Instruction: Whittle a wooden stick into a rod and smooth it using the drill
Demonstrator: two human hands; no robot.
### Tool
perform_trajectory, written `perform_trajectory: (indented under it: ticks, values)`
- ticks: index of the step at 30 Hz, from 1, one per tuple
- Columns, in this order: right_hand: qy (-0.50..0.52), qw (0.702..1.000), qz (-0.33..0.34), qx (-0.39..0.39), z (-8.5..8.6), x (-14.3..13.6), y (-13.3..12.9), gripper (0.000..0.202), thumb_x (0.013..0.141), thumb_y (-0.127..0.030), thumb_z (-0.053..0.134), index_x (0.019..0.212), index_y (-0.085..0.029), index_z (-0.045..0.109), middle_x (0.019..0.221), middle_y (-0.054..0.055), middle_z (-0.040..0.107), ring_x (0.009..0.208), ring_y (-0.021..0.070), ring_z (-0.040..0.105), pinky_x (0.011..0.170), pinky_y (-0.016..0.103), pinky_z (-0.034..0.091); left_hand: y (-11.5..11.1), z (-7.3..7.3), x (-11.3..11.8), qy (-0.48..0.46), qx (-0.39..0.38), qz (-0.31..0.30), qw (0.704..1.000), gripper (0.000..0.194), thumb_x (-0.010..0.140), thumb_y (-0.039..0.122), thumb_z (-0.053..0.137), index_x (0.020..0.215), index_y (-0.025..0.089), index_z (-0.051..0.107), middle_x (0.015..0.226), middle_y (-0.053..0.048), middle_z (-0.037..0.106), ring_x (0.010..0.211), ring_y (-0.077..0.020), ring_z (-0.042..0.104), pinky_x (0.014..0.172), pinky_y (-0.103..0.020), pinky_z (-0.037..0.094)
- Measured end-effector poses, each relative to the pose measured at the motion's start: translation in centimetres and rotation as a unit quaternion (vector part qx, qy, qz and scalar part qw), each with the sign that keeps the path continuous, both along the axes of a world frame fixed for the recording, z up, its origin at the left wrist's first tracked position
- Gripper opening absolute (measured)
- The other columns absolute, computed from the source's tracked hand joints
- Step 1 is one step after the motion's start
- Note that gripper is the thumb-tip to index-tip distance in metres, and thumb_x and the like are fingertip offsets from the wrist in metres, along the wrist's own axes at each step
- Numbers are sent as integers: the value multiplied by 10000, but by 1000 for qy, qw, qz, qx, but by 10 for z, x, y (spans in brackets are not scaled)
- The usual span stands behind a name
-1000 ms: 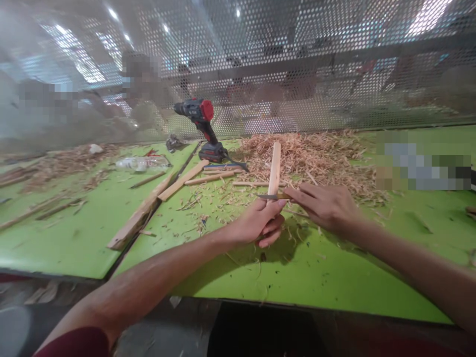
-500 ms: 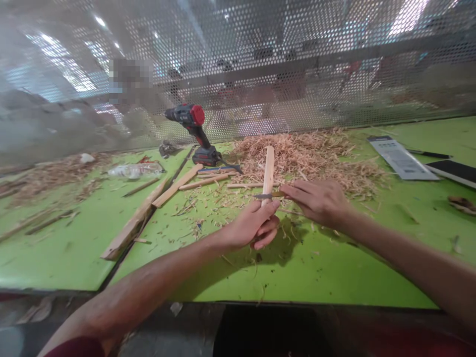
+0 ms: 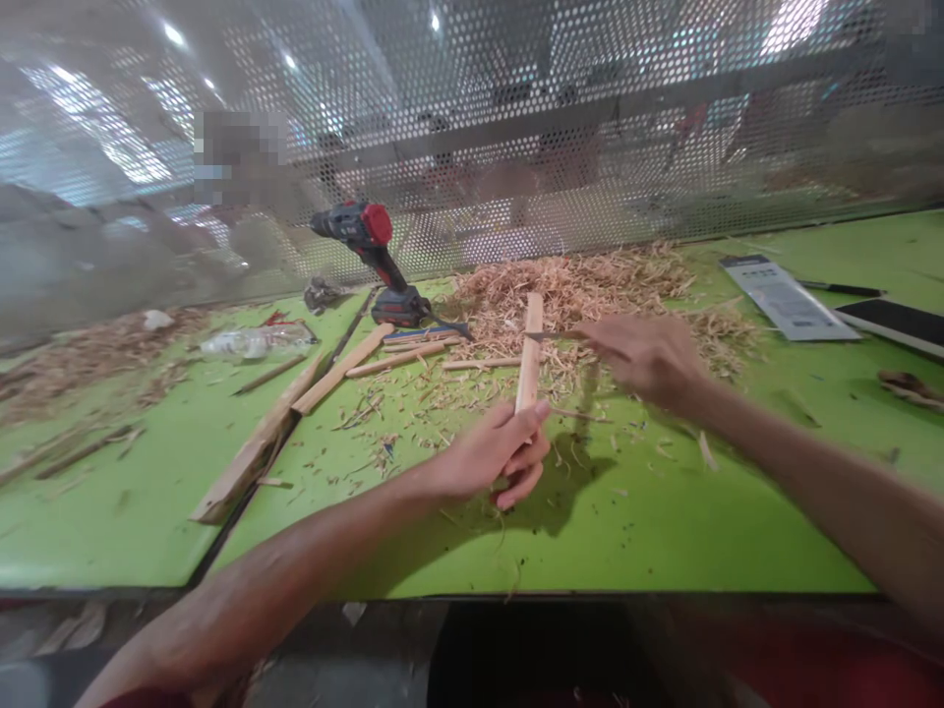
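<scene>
My left hand (image 3: 508, 454) is closed around the lower end of a flat, pale wooden strip (image 3: 529, 369), which points away from me over the green table. In my right hand (image 3: 645, 356) is a knife (image 3: 553, 335), gripped by its handle. Its dark blade lies across the upper part of the strip; whether it cuts into the wood cannot be made out. Behind the strip spreads a heap of curly wood shavings (image 3: 567, 280). A thin stick (image 3: 483, 364) lies just left of the strip.
A cordless drill (image 3: 380, 261) stands on its battery against the perforated metal screen (image 3: 516, 147). Long wood pieces (image 3: 255, 442) lie along the table seam at left, near a clear plastic wrapper (image 3: 258, 341). At right are a white packet (image 3: 789, 298) and a black flat object (image 3: 896, 324).
My right hand has moved the knife away from me along the strip, from close by my left thumb to the upper part. My left hand keeps its hold. The view has shifted slightly.
</scene>
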State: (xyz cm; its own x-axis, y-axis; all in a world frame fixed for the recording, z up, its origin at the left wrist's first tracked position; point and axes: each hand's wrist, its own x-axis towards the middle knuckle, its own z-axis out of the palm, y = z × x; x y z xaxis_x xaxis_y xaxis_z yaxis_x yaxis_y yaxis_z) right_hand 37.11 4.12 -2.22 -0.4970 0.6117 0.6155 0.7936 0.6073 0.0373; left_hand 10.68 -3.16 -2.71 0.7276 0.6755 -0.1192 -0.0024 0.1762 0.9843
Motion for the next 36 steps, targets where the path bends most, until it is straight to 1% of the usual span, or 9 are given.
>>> perform_trajectory:
  ticks: [2,5,7,12,17,21,26,32,36]
  values:
    - [55,997,-48,30,4,19,12,361,1095,-296,468,1183,-184,800,944,81,820,442,106,499,338,263,290,-1,-1,-1,9,5,-13,1000,505,1071,591,391,724,224,404,491,108,329,327,-63,421,365,-223,262]
    - [92,990,-80,66,10,36,22,396,1100,-303,475,1240,-77,769,911,149,809,604,185,649,387,295,387,0,-2,0,-10,-3,-6,1000,467,1073,575,412,771,219,427,494,118,324,330,-64,425,359,-211,258]
    - [90,992,-65,65,10,34,20,384,1101,-307,485,1271,-100,759,921,128,813,641,186,673,397,294,422,2,-3,0,-25,-19,-8,999,447,1069,577,424,803,218,435,504,124,324,332,-62,415,354,-203,255]
    - [63,996,55,18,-2,2,2,330,1115,-338,494,1233,-229,782,934,41,820,520,110,605,361,252,404,5,-8,0,-42,-20,-8,999,470,1048,615,449,794,220,417,512,124,316,341,-64,416,359,-207,247]
    - [33,989,132,63,-9,-18,-11,379,1124,-401,474,1153,-213,802,817,17,797,473,87,560,351,212,365,6,-11,2,-64,-20,-11,998,450,1057,584,462,794,222,402,513,122,330,340,-61,415,360,-204,245]
    - [7,989,113,93,-9,-17,-11,348,1105,-403,515,1174,-220,803,764,8,767,457,93,528,364,223,329,6,-10,3,-63,4,-25,998,441,1084,520,431,766,217,392,517,118,338,340,-53,426,366,-209,250]
    - [-12,997,69,33,-9,-12,-8,377,1112,-468,457,1194,-334,799,791,-1,766,480,116,542,389,242,328,3,-7,2,-29,18,-24,999,448,1093,482,406,734,215,378,521,115,335,345,-45,427,379,-215,255]
    - [-26,985,91,143,-4,-12,-9,369,1103,-418,522,1117,-195,816,708,0,721,469,67,478,407,195,289,1,-6,1,-5,32,-28,999,418,1085,428,426,728,214,384,528,114,337,348,-44,440,373,-214,246]
    - [-39,981,89,168,-3,-9,-8,332,1106,-381,532,1145,-200,806,710,-11,716,469,59,485,402,184,293,4,-12,0,15,41,-28,999,391,1075,413,445,740,218,397,527,115,349,344,-53,447,364,-211,258]
